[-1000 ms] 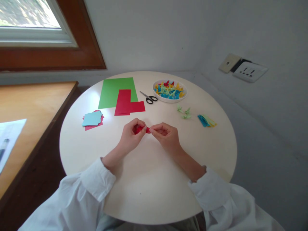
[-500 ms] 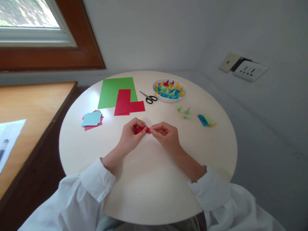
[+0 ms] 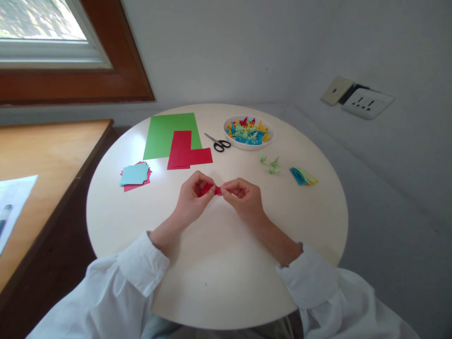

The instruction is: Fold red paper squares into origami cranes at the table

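Note:
Between my two hands, over the middle of the round table, is a small folded piece of red paper (image 3: pixel 218 190). My left hand (image 3: pixel 194 194) pinches it between thumb and fingers, which hide much of it. At its right end the thumb and fingertips of my right hand (image 3: pixel 244 195) are closed on it. Just beyond lie red paper sheets (image 3: pixel 181 148), partly over a green sheet (image 3: pixel 157 136). Several light green folded paper cranes (image 3: pixel 274 165) lie past my right hand.
Scissors (image 3: pixel 219 144) with black handles lie beside a white oval dish (image 3: pixel 247 147) of colourful paper cranes. A stack of light blue squares (image 3: pixel 134 173) sits on red ones at left. Blue, green and yellow folded papers (image 3: pixel 302 176) lie right. A wooden desk (image 3: pixel 52 146) adjoins the table (image 3: pixel 219 273).
Both hands stay in nearly the same place, still pinching the red paper. Only a very slight shift of the view shows.

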`<state>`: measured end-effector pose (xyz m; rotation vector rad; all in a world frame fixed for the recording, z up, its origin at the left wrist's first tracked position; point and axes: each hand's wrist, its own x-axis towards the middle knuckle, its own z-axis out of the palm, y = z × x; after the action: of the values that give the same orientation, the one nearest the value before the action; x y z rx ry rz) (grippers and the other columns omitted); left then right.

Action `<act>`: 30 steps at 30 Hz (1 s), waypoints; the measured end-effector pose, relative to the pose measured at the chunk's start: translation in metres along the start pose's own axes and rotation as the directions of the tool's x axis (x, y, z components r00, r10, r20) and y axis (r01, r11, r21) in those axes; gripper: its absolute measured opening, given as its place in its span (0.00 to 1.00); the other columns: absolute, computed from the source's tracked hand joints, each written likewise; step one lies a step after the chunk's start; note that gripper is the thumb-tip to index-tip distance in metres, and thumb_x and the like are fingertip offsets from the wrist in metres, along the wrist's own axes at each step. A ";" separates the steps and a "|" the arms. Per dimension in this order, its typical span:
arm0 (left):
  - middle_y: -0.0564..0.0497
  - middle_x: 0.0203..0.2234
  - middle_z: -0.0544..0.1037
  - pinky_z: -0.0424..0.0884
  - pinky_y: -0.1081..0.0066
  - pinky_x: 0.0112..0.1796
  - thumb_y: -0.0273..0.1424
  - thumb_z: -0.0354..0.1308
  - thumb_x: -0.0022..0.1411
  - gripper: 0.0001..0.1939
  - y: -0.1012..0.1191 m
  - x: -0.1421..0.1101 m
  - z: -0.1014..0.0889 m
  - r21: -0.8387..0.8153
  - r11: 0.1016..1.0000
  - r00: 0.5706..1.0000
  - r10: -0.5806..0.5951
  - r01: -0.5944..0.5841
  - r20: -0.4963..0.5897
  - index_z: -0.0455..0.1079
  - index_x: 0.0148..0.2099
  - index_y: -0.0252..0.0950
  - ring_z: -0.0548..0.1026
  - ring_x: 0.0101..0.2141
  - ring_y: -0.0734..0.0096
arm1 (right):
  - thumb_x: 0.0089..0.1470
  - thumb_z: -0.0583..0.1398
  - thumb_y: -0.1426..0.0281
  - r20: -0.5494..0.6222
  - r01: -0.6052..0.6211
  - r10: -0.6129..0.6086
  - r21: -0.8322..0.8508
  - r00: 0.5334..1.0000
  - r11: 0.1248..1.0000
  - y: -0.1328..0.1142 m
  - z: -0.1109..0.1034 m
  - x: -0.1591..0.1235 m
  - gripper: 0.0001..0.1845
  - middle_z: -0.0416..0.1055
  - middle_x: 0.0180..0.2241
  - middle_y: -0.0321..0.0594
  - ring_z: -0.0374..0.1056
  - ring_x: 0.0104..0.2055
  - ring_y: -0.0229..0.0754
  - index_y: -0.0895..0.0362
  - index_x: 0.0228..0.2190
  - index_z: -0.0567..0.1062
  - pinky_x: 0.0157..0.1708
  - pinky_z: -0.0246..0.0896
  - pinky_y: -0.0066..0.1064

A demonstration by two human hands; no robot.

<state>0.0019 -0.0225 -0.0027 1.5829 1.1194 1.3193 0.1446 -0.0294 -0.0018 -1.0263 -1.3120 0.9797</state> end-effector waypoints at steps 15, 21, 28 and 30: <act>0.55 0.27 0.68 0.68 0.73 0.29 0.25 0.57 0.50 0.08 0.001 0.002 0.001 -0.085 0.996 1.000 0.017 -0.019 -0.024 0.61 0.33 0.37 0.69 0.26 0.77 | 0.42 0.62 0.69 0.017 0.012 -0.013 0.054 1.000 0.998 0.007 -0.001 0.002 0.06 0.69 0.24 0.34 0.70 0.28 0.37 0.56 0.25 0.69 0.31 0.68 0.29; 0.54 0.27 0.67 0.68 0.74 0.29 0.24 0.57 0.51 0.08 -0.001 0.002 0.001 -0.059 0.998 0.999 0.027 -0.030 -0.036 0.61 0.33 0.37 0.69 0.28 0.77 | 0.44 0.60 0.69 -0.011 0.037 -0.036 0.041 0.999 0.998 0.005 -0.001 0.002 0.04 0.69 0.25 0.34 0.69 0.27 0.35 0.56 0.25 0.69 0.32 0.68 0.30; 0.55 0.27 0.67 0.67 0.73 0.29 0.24 0.58 0.50 0.09 0.001 0.001 0.003 -0.075 0.997 0.999 0.026 -0.029 -0.038 0.61 0.33 0.37 0.68 0.27 0.77 | 0.43 0.63 0.69 -0.026 0.021 -0.020 0.008 0.999 1.000 0.007 0.001 0.002 0.07 0.69 0.25 0.34 0.68 0.27 0.35 0.56 0.25 0.69 0.31 0.68 0.28; 0.55 0.27 0.68 0.68 0.73 0.29 0.24 0.58 0.50 0.09 0.001 0.001 0.003 -0.075 0.997 0.999 0.019 -0.021 -0.032 0.61 0.33 0.37 0.69 0.27 0.77 | 0.43 0.62 0.69 -0.020 0.033 -0.033 0.012 0.999 0.999 0.009 0.001 0.002 0.06 0.69 0.24 0.34 0.68 0.27 0.35 0.56 0.25 0.69 0.31 0.68 0.28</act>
<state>0.0049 -0.0216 -0.0017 1.5272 1.0631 1.3881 0.1438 -0.0250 -0.0097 -0.9996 -1.3014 0.9493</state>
